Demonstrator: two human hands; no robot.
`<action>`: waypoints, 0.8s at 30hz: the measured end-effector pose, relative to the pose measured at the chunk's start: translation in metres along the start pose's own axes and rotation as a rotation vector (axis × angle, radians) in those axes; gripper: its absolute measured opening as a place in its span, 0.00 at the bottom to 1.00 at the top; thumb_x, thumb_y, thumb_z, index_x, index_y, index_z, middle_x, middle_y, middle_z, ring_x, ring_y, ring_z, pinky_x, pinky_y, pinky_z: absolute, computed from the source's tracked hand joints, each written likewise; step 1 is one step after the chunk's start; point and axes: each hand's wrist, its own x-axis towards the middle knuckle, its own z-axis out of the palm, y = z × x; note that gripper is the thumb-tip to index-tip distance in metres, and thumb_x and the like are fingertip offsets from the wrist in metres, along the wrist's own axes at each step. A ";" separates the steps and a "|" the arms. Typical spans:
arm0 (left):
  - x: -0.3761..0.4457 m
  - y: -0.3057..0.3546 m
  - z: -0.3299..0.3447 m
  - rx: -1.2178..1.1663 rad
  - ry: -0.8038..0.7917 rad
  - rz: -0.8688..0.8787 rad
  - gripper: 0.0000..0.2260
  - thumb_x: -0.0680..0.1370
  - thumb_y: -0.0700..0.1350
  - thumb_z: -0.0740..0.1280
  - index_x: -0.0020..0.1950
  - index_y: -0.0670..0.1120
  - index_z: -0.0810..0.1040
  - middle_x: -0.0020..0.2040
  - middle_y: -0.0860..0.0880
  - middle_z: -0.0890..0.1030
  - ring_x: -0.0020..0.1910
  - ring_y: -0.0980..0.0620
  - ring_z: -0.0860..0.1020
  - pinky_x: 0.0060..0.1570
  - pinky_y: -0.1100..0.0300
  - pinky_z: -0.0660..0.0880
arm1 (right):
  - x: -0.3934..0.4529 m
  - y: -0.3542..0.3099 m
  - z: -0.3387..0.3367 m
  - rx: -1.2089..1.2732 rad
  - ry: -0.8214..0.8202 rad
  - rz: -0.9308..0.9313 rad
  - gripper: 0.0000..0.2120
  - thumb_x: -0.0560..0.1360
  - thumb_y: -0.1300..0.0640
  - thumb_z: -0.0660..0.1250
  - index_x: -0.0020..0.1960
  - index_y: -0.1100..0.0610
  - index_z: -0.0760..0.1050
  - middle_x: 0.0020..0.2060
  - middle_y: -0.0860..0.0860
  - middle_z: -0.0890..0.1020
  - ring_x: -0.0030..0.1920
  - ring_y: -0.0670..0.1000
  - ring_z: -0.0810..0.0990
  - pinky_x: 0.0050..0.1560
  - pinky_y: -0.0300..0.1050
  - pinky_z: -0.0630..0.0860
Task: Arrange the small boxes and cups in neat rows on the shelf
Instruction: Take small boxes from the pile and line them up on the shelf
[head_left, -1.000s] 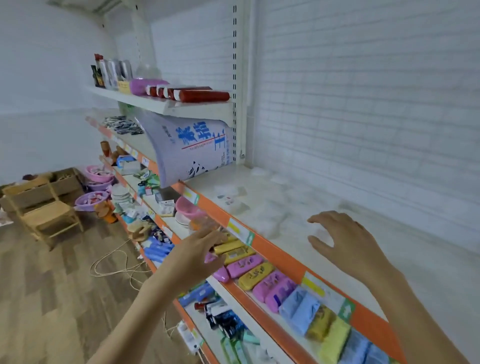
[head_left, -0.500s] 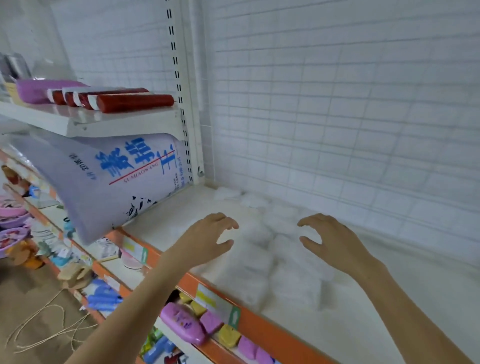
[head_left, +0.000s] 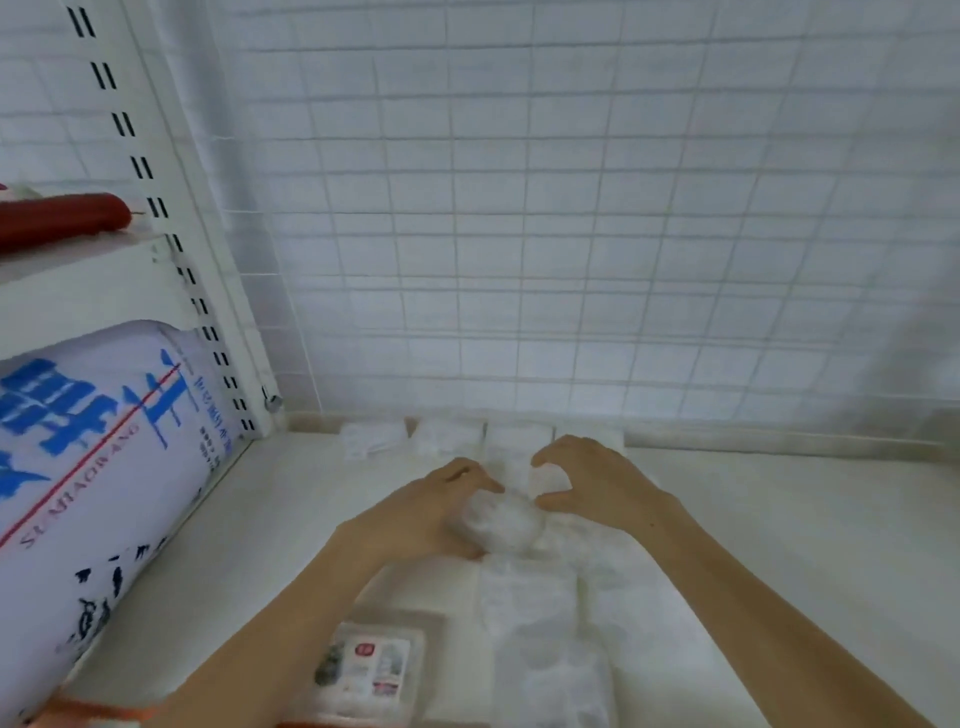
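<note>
Small white and clear wrapped packs lie on the white shelf (head_left: 779, 545). A row of several packs (head_left: 447, 439) lines the back edge by the wire grid. My left hand (head_left: 415, 519) grips a clear wrapped pack (head_left: 501, 525) from its left side. Just behind it, my right hand (head_left: 608, 488) curls its fingers and thumb round a white pack (head_left: 550, 479). More white packs (head_left: 545, 639) run in a blurred column toward the front edge. A clear labelled box (head_left: 371, 670) lies under my left forearm, partly hidden by it.
A large white sack with blue print (head_left: 88, 467) leans over the shelf's left end. Above it, a red roll (head_left: 62, 218) lies on a higher shelf beside the slotted upright (head_left: 171, 244). A white wire grid (head_left: 571, 234) closes the back.
The view has swung right and down onto the shelf. Both hands have reached farther back and closed round packs in the middle of the shelf.
</note>
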 end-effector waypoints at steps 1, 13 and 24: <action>-0.001 -0.003 0.000 0.004 0.022 0.030 0.28 0.67 0.55 0.73 0.64 0.58 0.66 0.60 0.61 0.64 0.59 0.57 0.70 0.58 0.58 0.70 | 0.000 -0.003 0.002 0.033 0.001 0.028 0.24 0.73 0.47 0.67 0.67 0.50 0.68 0.66 0.48 0.69 0.65 0.50 0.68 0.64 0.46 0.66; -0.016 -0.047 -0.019 -0.191 0.231 0.083 0.19 0.65 0.70 0.63 0.46 0.58 0.72 0.46 0.61 0.75 0.47 0.63 0.75 0.47 0.65 0.72 | -0.016 -0.029 0.011 0.107 0.195 0.176 0.16 0.79 0.47 0.58 0.65 0.49 0.71 0.62 0.46 0.75 0.62 0.47 0.72 0.60 0.40 0.68; -0.014 -0.049 -0.018 -0.385 0.368 -0.011 0.08 0.76 0.54 0.62 0.48 0.50 0.76 0.43 0.55 0.80 0.44 0.60 0.78 0.48 0.58 0.75 | -0.015 -0.034 0.009 0.302 0.246 0.233 0.12 0.81 0.52 0.50 0.53 0.51 0.72 0.43 0.51 0.80 0.40 0.49 0.79 0.34 0.47 0.74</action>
